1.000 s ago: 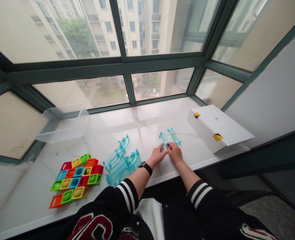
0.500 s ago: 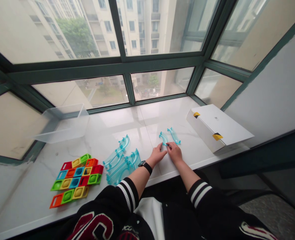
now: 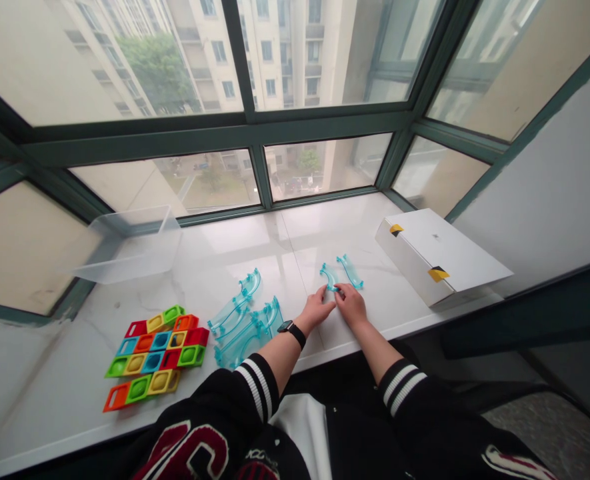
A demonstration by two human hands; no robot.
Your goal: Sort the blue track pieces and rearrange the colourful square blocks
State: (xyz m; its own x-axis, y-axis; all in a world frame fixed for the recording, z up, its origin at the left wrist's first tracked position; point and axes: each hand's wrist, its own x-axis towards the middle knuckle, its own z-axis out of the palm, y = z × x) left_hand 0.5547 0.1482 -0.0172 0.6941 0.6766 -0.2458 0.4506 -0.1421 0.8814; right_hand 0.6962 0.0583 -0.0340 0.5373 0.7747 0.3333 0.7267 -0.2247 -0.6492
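My left hand [image 3: 317, 308] and my right hand [image 3: 352, 303] meet fingertip to fingertip on the white marble sill [image 3: 295, 247], both pinching the near end of a clear blue curved track piece [image 3: 329, 275]. A second blue track piece [image 3: 350, 270] lies just right of it. A watch sits on my left wrist. A heap of several more blue track pieces [image 3: 245, 323] lies to the left of my left arm. Further left, a flat cluster of coloured blocks [image 3: 157, 353] in red, green, yellow, orange and blue rests near the sill's front edge.
A clear plastic bin [image 3: 129, 243] stands at the back left by the window. A white cardboard box [image 3: 439, 257] with yellow tape lies at the right. Window frames close off the back; a grey wall rises on the right.
Almost nothing differs; both hands stay on the same track piece. The view has shifted very slightly.
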